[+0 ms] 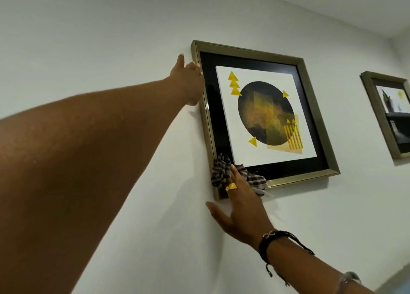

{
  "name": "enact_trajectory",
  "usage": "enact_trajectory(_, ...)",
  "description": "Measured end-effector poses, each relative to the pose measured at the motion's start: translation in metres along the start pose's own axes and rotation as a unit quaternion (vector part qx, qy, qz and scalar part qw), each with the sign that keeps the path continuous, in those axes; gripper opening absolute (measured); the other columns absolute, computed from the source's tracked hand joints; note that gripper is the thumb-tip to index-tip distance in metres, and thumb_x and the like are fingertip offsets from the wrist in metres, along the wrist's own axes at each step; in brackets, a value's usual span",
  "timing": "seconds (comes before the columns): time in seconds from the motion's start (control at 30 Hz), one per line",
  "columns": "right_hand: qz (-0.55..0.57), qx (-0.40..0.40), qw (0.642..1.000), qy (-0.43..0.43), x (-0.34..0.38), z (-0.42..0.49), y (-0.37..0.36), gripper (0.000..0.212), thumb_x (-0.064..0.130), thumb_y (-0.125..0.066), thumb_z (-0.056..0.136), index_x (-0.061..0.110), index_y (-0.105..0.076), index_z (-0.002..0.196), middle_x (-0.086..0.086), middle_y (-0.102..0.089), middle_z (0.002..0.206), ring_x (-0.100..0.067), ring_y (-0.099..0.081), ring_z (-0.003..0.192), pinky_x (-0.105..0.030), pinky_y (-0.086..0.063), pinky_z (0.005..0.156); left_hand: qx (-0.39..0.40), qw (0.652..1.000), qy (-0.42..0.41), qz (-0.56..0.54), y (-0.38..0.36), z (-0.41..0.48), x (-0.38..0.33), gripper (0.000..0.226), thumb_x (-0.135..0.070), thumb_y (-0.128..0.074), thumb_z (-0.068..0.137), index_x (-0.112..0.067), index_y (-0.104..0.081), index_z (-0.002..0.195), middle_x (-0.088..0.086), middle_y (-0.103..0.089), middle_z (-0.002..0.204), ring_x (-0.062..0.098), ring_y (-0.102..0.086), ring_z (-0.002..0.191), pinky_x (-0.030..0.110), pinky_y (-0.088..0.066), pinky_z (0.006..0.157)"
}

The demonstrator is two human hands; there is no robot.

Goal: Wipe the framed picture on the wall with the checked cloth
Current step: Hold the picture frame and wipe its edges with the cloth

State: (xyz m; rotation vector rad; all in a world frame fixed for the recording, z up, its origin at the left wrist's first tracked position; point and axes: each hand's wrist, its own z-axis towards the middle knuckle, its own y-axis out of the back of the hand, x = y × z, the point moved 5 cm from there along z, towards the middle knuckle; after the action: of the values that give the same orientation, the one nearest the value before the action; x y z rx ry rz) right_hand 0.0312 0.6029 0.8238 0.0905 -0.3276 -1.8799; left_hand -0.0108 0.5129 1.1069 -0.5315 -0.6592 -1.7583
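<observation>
Two hands on one framed picture, one checked cloth at its lower-left corner.

We see the left hand gripping the frame's upper-left edge, thumb up on the wall. The right hand is spread flat, fingers pressing the checked cloth against the bottom corner. We count one gold ring, several dark wristbands, and a second frame at the right.

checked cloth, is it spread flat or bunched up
Bunched up. The checked cloth sits crumpled in folds under the right hand, pressed on the lower left corner of the framed picture.
</observation>
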Motion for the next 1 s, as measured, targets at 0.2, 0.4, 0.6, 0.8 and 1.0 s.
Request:
enact_trajectory(0.2, -0.066, 0.059, 0.992, 0.088, -0.038, -0.019, 0.020, 0.070, 0.059, -0.034, 0.092, 0.022, -0.028, 0.150, 0.012, -0.019, 0.155, -0.007, -0.017, 0.148, -0.029, -0.025, 0.118, 0.038, 0.999, 0.024, -0.026, 0.006, 0.003, -0.007, 0.059, -0.025, -0.050, 0.087, -0.007, -0.040, 0.142, 0.021, -0.022, 0.159, 0.035, -0.018, 0.147, 0.061, -0.003, 0.118)
enact_trajectory(0.4, -0.103, 0.049, 0.989, -0.094, -0.108, -0.012, 0.042, 0.076, 0.066, -0.027, 0.090, 0.017, -0.038, 0.147, -0.003, -0.031, 0.158, -0.017, -0.021, 0.149, -0.033, -0.022, 0.118, 0.055, 0.993, 0.038, -0.097, 0.002, 0.008, -0.005, 0.076, -0.043, -0.045, 0.084, -0.009, -0.027, 0.149, 0.018, -0.016, 0.161, 0.033, -0.005, 0.151, 0.060, 0.005, 0.117)
enact_trajectory(0.6, -0.055, 0.028, 0.956, -0.286, -0.116, 0.008, 0.042, 0.109, 0.084, -0.004, 0.073, 0.011, -0.051, 0.138, -0.015, -0.024, 0.160, -0.030, -0.013, 0.150, -0.043, -0.014, 0.122, 0.067, 0.983, 0.036, -0.165, -0.006, 0.009, -0.004, 0.111, -0.070, -0.053, 0.070, -0.008, -0.013, 0.153, 0.017, -0.003, 0.164, 0.029, 0.006, 0.152, 0.058, 0.010, 0.118)
enact_trajectory(0.8, -0.046, -0.015, 0.976, -0.212, -0.042, 0.000, 0.013, 0.102, 0.082, -0.010, 0.079, 0.008, -0.048, 0.137, -0.014, -0.019, 0.162, -0.025, -0.010, 0.151, -0.038, -0.013, 0.122, 0.059, 0.989, 0.022, -0.136, -0.009, 0.008, -0.008, 0.148, -0.092, -0.057, 0.043, -0.006, -0.007, 0.153, 0.018, -0.001, 0.164, 0.031, 0.009, 0.152, 0.058, 0.010, 0.118)
enact_trajectory(1.0, -0.032, -0.036, 0.990, -0.132, 0.001, -0.009, -0.006, 0.097, 0.079, -0.015, 0.083, 0.008, -0.037, 0.146, -0.009, -0.020, 0.162, -0.023, -0.012, 0.151, -0.037, -0.015, 0.121, 0.030, 0.989, 0.028, -0.140, -0.015, 0.009, -0.011, 0.155, -0.094, -0.056, 0.036, -0.005, -0.004, 0.153, 0.018, 0.000, 0.164, 0.031, 0.009, 0.152, 0.059, 0.009, 0.117)
